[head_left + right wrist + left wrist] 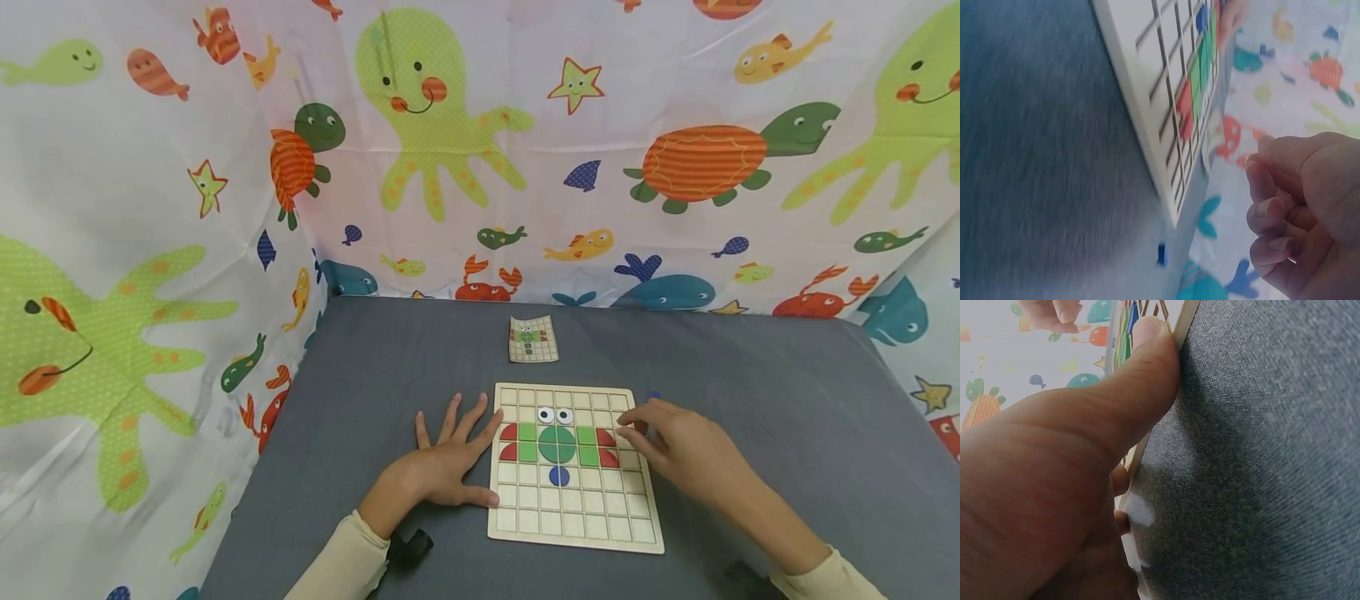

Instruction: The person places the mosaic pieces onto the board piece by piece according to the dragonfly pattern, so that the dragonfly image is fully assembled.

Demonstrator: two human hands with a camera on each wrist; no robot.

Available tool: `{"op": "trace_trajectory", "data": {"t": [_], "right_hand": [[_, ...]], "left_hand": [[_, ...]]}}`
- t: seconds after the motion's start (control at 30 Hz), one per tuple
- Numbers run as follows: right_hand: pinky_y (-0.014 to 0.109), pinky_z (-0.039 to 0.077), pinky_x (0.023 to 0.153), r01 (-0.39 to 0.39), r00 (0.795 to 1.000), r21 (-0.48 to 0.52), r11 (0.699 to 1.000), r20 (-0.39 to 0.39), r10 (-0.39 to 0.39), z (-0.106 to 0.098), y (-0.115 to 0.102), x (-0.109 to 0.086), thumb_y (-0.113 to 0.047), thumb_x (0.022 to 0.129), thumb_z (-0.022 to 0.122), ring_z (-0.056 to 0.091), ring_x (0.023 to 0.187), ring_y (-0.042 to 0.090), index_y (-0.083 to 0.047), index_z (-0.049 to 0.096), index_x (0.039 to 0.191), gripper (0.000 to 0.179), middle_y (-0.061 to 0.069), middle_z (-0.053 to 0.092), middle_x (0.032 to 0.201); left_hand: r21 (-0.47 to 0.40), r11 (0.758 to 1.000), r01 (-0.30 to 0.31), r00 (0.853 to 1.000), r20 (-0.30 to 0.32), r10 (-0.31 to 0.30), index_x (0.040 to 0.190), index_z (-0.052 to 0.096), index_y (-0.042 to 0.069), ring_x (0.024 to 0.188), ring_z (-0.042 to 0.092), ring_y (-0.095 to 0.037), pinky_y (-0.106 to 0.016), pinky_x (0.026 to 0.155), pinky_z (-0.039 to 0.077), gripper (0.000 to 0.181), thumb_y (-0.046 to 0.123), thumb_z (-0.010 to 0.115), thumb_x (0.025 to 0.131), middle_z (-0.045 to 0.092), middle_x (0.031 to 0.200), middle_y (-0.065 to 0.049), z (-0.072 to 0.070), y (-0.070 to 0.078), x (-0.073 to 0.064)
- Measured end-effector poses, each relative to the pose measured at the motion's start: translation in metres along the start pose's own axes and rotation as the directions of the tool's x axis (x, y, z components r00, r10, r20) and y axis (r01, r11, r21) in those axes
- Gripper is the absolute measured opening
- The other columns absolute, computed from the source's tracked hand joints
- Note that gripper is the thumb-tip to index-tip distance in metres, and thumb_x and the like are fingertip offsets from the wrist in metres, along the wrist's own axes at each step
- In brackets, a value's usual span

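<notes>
A square wooden grid board (573,525) lies on the grey cloth. On it, two eye pieces (554,415) sit above a dark green circle (557,445), flanked by light green squares (527,442) and red curved pieces (607,447). A small blue circle (558,476) lies below. My left hand (446,471) spreads its fingers along the board's left edge, thumb and fingertips touching it. My right hand (686,446) hovers over the right edge, fingers loosely curled, with nothing visible between them. Beyond it, a small blue piece (1161,254) lies on the cloth.
A small card (534,339) printed with a similar figure lies behind the board, its edge curled. A sea-animal curtain (480,167) hangs along the back and sides of the table (390,350). A black object (410,550) sits by the left wrist.
</notes>
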State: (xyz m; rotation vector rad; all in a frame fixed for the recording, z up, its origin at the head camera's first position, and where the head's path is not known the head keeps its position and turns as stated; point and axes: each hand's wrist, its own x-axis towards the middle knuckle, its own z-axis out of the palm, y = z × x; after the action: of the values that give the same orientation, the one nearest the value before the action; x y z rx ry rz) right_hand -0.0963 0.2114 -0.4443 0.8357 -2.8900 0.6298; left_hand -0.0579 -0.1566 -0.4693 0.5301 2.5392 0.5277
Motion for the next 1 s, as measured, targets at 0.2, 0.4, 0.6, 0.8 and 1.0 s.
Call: {"op": "trace_trajectory", "data": {"t": [0.2,0.4,0.6,0.8,1.0], "right_hand": [[0.024,0.035,0.048,-0.124,0.992,-0.02,0.992,-0.041,0.123,-0.015,0.026,-0.009,-0.028,0.097,0.081,0.045,0.062,0.006,-0.021,0.079,0.112,0.017,-0.011,0.06,0.085],[0.027,0.036,0.049,-0.206,0.976,-0.06,0.977,-0.091,0.2,-0.021,0.048,-0.019,-0.027,0.097,0.08,0.049,0.067,0.011,-0.015,0.078,0.115,0.022,-0.004,0.065,0.09],[0.03,0.04,0.052,-0.253,0.962,-0.08,0.964,-0.122,0.243,-0.019,0.065,-0.033,-0.023,0.093,0.082,0.051,0.066,0.01,-0.012,0.077,0.114,0.024,-0.001,0.068,0.094],[0.033,0.042,0.052,-0.295,0.95,-0.092,0.951,-0.131,0.282,-0.016,0.075,-0.045,-0.023,0.091,0.084,0.054,0.066,0.009,-0.012,0.077,0.113,0.025,0.002,0.07,0.096],[0.042,0.047,0.052,-0.35,0.937,-0.117,0.929,-0.044,0.348,-0.015,0.08,-0.052,-0.033,0.092,0.084,0.059,0.07,0.017,-0.006,0.077,0.112,0.034,0.007,0.07,0.095]], "left_hand": [[-0.019,0.999,-0.032,0.999,-0.013,0.031,0.172,0.0,0.034,0.159,-0.025,-0.041,-0.087,0.106,-0.017,0.12,0.075,0.072,0.085,-0.013,0.179,-0.001,0.009,-0.009,0.005],[-0.021,0.999,-0.028,1.0,-0.001,0.028,0.172,-0.002,0.036,0.159,-0.025,-0.04,-0.085,0.108,-0.018,0.121,0.075,0.072,0.085,-0.014,0.178,0.0,0.005,-0.007,0.005],[-0.027,0.999,-0.031,0.999,-0.014,0.03,0.171,-0.002,0.037,0.16,-0.025,-0.04,-0.086,0.108,-0.017,0.12,0.077,0.071,0.084,-0.015,0.178,0.001,0.006,-0.008,0.004],[-0.028,0.999,-0.033,0.999,0.001,0.033,0.172,-0.002,0.035,0.159,-0.026,-0.041,-0.086,0.107,-0.018,0.12,0.074,0.073,0.085,-0.015,0.178,-0.001,0.005,-0.009,0.004],[-0.033,0.999,-0.022,1.0,0.014,0.023,0.173,0.001,0.03,0.159,-0.024,-0.043,-0.085,0.109,-0.017,0.119,0.069,0.074,0.088,-0.014,0.178,-0.004,0.002,-0.004,0.002]]}}
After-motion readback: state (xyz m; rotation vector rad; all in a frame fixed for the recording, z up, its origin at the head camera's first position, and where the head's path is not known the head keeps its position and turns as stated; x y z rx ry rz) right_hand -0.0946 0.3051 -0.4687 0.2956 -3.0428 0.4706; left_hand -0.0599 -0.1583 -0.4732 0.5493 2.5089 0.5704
